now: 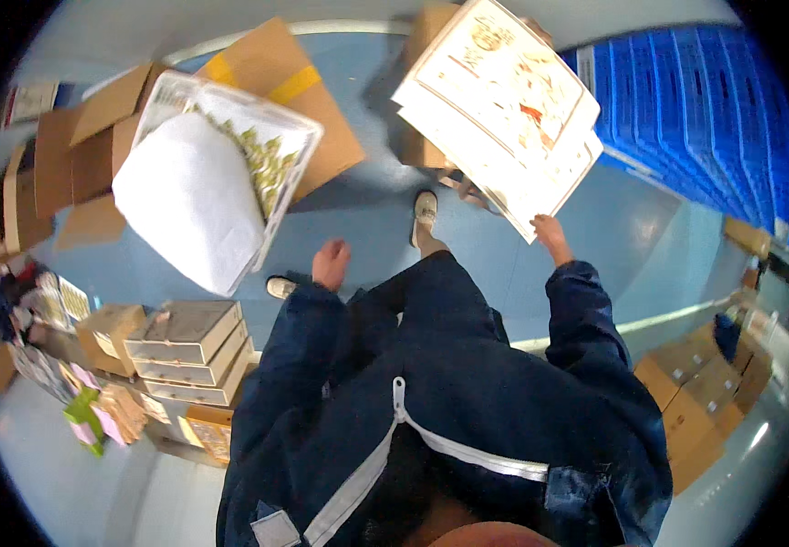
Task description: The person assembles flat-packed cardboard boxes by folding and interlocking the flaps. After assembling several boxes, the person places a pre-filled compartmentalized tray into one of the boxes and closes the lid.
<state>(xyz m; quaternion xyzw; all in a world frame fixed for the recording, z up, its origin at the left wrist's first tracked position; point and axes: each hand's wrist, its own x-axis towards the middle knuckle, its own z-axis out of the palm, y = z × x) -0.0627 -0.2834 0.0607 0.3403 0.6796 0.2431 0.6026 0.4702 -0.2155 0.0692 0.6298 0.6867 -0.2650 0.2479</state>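
My right hand [551, 239] is closed on the lower corner of a cream printed board [513, 100] with brown line drawings and a small red patch. More than one such flat piece seems to lie in the pile, the edges slightly offset. Beneath it shows part of a brown cardboard box [422, 150]. My left hand [331, 264] hangs over the floor with its fingers curled and nothing visible in them. Nearest to it is a white plastic crate [296, 173], holding a white cloth-like sheet [189, 196] and green-gold leafy pieces [267, 164].
Blue plastic crates [686, 109] stand stacked at the far right. Open cardboard boxes [75, 173] sit at the left, and a taped carton [321, 118] is behind the white crate. A drawer unit [189, 346] stands at the near left, more cartons [705, 392] at the near right.
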